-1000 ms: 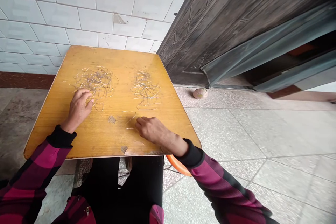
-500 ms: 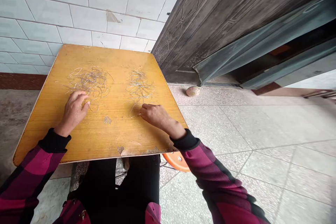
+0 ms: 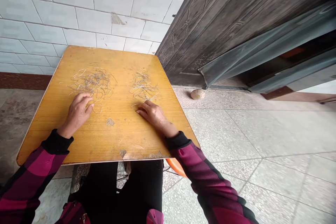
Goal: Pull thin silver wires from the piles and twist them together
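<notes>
Wire at the left hand [image 3: 76, 114]: a left tangle of thin silvery strands [image 3: 91, 82] lies just ahead of the knuckles, and its lowest loops run under and beside the fingertips.
Left hand state: narrow, fingers curled inward on the wood, thumb tucked close; whether a strand is pinched there, I cannot tell.
Wire at the right hand [image 3: 154, 114]: a smaller right tangle of the same strands [image 3: 143, 89] lies just beyond the fingertips, with a loose curl reaching down to them.
Right hand state: flat and loosely open, fingers lying close together and slightly curved, with nothing visibly held.
Between the hands: the two tangles lie apart, each a springy, looping nest of fine, pale, bent wire.
Board: a yellow wood-veneer tabletop [image 3: 123, 61] with rounded corners, its grain visible, a worn patch [image 3: 110, 122] near the middle and chipped veneer along the near edge.
Sleeves: magenta and black check cloth [image 3: 43, 162] ending in ribbed black cuffs.
Below: black trousers [image 3: 141, 185] and an orange plastic stool [image 3: 175, 166] under the person.
Beyond: a dark embossed metal door [image 3: 210, 31] stands beside a white tile wall [image 3: 78, 14] with a brown lower band, and a small scuffed ball [image 3: 197, 94] sits on the speckled terrazzo floor [image 3: 223, 136].
</notes>
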{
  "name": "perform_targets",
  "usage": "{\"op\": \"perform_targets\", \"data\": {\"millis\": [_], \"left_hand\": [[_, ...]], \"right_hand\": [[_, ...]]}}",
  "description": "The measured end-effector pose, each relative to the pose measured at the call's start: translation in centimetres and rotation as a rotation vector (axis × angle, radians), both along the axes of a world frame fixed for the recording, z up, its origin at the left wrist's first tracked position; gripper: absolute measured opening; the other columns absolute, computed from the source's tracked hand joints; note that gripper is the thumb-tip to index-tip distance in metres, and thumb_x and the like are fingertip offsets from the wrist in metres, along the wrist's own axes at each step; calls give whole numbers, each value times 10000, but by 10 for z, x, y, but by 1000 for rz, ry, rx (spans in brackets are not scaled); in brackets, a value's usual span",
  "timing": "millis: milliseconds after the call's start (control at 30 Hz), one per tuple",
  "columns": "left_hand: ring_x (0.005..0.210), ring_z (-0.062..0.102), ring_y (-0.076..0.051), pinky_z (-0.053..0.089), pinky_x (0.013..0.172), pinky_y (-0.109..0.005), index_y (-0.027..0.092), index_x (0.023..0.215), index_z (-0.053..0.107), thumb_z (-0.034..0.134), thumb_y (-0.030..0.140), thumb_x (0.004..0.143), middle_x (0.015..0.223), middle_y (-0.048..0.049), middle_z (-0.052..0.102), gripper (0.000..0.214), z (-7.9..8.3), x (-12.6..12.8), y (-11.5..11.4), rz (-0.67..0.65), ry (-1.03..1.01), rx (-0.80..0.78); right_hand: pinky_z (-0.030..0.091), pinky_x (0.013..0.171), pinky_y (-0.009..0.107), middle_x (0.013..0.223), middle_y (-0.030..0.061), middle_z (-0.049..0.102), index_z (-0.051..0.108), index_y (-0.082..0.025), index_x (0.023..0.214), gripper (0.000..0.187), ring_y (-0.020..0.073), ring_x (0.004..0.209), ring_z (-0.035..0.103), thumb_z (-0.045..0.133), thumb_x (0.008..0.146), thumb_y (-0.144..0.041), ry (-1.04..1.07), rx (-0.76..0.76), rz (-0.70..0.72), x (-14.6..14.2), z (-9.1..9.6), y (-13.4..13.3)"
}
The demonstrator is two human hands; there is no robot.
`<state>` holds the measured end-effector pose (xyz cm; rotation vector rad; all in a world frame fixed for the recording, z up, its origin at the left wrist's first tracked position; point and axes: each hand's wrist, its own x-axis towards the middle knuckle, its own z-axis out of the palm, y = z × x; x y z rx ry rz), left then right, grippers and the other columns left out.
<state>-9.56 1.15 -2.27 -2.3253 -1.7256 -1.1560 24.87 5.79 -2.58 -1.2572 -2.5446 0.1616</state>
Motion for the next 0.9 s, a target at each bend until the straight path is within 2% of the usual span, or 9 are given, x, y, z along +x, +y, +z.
{"op": "perform_targets", "data": {"millis": [133, 333, 500, 600, 733, 867, 900], "left_hand": [[1095, 576, -262, 490, 977, -440, 203, 976, 619, 532, 223, 863, 1107, -86, 589, 144, 0, 0, 0, -3, -5, -7], [1083, 586, -270, 500, 959, -449, 193, 973, 617, 516, 223, 871, 1111, -103, 593, 147, -1, 2, 0, -2, 6, -2], [1086, 586, -266, 498, 960, -444, 182, 976, 616, 514, 206, 877, 1108, -107, 596, 145, -1, 0, 0, 5, 17, -3], [1072, 586, -257, 493, 960, -437, 186, 980, 616, 530, 200, 873, 1099, -96, 595, 138, 2, -3, 0, 20, 11, 0], [988, 588, -233, 506, 887, -403, 198, 924, 623, 579, 215, 850, 1008, -70, 587, 88, 7, -2, -4, -50, 7, -22], [913, 559, -233, 487, 824, -403, 193, 800, 617, 612, 187, 803, 938, -68, 574, 8, 6, 11, -11, -180, 157, -110], [908, 548, -237, 477, 825, -410, 192, 758, 607, 606, 160, 790, 915, -68, 571, 46, 4, 15, -12, -189, 199, -125]], "right_hand": [[462, 752, 289, 908, 80, 591, 654, -145, 939, 191, 181, 820, 571, 551, 948, -305, 42, -2, 42, 9, -3, 21], [453, 765, 290, 904, 87, 583, 671, -131, 939, 214, 179, 825, 551, 508, 958, -268, 19, 44, 103, 18, -3, 68], [450, 759, 291, 880, 97, 602, 685, -118, 909, 215, 181, 803, 542, 500, 934, -226, -54, 91, 54, 16, -2, 110], [469, 780, 313, 905, 107, 622, 691, -131, 915, 212, 198, 822, 563, 506, 919, -235, -75, 101, 14, 13, 3, 124], [487, 873, 381, 1075, 155, 630, 687, -133, 1010, 206, 251, 972, 593, 540, 900, -225, -79, 168, 1, 10, 13, 110], [497, 911, 438, 1157, 162, 609, 675, -157, 1066, 215, 274, 1064, 588, 534, 912, -208, -73, 183, 77, 5, 20, 63], [504, 907, 442, 1179, 166, 602, 672, -157, 1073, 216, 273, 1066, 591, 532, 916, -206, -60, 177, 97, 3, 21, 50]]}}
